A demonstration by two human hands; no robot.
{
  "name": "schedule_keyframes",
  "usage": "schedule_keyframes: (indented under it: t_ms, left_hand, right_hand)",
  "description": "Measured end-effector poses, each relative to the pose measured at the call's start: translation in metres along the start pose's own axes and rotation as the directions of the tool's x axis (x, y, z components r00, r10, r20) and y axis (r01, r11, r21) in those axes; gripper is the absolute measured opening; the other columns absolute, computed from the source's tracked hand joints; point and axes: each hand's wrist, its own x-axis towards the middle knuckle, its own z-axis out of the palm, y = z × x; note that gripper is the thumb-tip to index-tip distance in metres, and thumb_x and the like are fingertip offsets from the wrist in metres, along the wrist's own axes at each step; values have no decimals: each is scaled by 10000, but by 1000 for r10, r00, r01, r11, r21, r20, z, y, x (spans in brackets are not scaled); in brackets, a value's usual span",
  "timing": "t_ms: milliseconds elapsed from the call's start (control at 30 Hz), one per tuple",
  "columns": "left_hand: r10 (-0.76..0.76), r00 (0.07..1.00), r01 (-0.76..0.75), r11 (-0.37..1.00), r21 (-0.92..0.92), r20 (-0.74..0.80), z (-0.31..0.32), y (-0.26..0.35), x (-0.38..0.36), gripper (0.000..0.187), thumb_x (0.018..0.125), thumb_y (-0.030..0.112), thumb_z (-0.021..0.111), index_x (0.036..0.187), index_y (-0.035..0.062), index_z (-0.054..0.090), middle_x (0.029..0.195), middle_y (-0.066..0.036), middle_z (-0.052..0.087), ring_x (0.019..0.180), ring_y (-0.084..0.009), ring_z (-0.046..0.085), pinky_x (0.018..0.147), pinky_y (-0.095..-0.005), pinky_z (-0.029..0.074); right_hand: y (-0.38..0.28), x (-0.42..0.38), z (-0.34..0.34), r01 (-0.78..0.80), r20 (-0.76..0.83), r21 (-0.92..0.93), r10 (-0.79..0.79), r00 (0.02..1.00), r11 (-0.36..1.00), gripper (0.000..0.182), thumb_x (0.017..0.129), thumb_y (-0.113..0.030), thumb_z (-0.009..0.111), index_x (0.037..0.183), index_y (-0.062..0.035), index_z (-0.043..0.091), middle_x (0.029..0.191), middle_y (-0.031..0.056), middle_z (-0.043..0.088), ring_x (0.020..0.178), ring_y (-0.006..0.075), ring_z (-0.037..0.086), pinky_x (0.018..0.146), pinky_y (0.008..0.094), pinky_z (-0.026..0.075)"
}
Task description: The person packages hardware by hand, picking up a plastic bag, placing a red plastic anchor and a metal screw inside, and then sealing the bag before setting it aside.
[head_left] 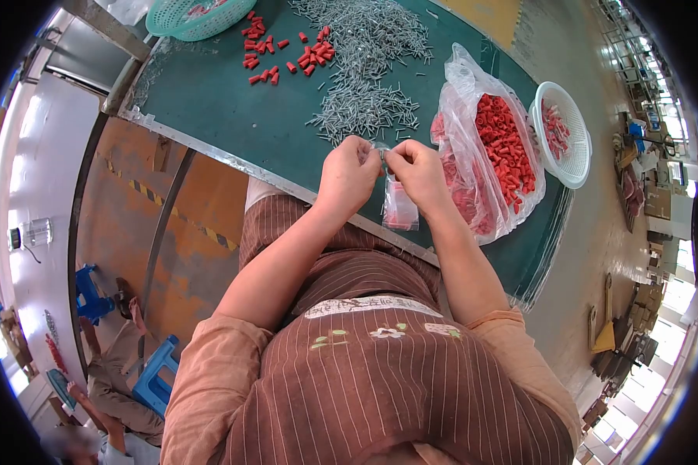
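Observation:
My left hand (350, 172) and my right hand (420, 172) meet at the table's front edge, fingers pinched on the top of a small clear plastic bag (400, 208). Something pink or red shows inside the bag, hanging below my right fingers. Just beyond my hands lies a heap of small grey metal screws or nails (364, 108). Red plastic caps (312, 56) are scattered to the left of the heap. On the right, a large clear bag (461, 147) lies open with many red caps (506, 147) in it.
A white basket (580, 159) with red and white pieces stands at the table's right edge. A green basket (198, 23) is at the back left. The green table (209, 101) has a metal rim. Another person (116, 380) sits at lower left near blue stools (157, 376).

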Motion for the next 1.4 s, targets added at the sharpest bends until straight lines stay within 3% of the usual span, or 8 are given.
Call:
schedule_keyframes:
  t_ms: [267,467,667,867,967,1167,1267,1400]
  left_hand:
    - [268,963,-249,932,265,-36,-2,-5,-8,179,900,154,569,919,-24,554,750,-217,630,739,-395,628,676,-440,491]
    - [291,957,-274,890,365,9,-10,-1,-15,161,906,131,565,922,-26,535,768,-235,623,758,-428,615,685,-460,490]
    - [168,985,-174,960,221,45,-21,-15,-6,181,912,153,567,909,-28,562,728,-173,641,727,-315,654,666,-385,496]
    - [-167,966,194,973,-123,199,-57,-8,7,138,885,131,580,866,-5,568,700,-41,620,538,-106,480,498,-276,379]
    - [-326,883,425,861,-281,336,-66,-8,15,114,900,122,581,851,27,544,684,-2,541,473,-32,322,411,-211,227]
    - [-340,835,495,809,-318,433,-64,-16,18,108,901,122,577,863,31,535,681,-1,539,485,-30,332,410,-213,225]
    - [-324,839,469,838,-279,436,-59,-18,17,117,903,139,574,864,39,528,699,-6,564,490,-35,357,413,-213,260]
    - [-221,928,264,958,-109,301,-46,-13,8,154,901,166,566,842,26,540,712,-29,613,532,-78,466,470,-244,358]
  right_hand:
    - [-12,-12,6,-198,110,234,176,978,952,162,842,-125,611,719,-19,608,646,6,569,561,62,468,510,230,359]
    - [-5,-14,8,46,59,-117,-40,997,992,242,831,-206,597,741,18,616,656,65,600,617,130,539,601,290,441]
    - [-6,-12,2,26,179,-17,-22,984,1000,239,849,-206,580,784,19,625,704,113,628,668,220,601,637,342,465]
    - [-3,-36,-13,680,493,-524,-469,733,513,101,777,-145,629,795,-53,665,835,96,624,855,278,599,752,396,493]
    - [13,-42,-8,713,571,-601,-430,699,361,114,717,-93,685,803,-59,619,822,74,571,880,263,565,774,367,487]
    - [18,-39,4,711,562,-639,-452,693,295,117,713,-84,677,726,-56,564,788,92,551,815,272,570,745,384,489]
    - [12,-25,0,695,502,-615,-496,709,372,58,740,-83,645,748,-54,596,825,89,592,832,264,590,758,368,497]
    - [-21,-18,-11,589,173,-201,-563,808,783,91,789,-75,671,857,-39,622,993,96,627,949,247,595,834,340,478]
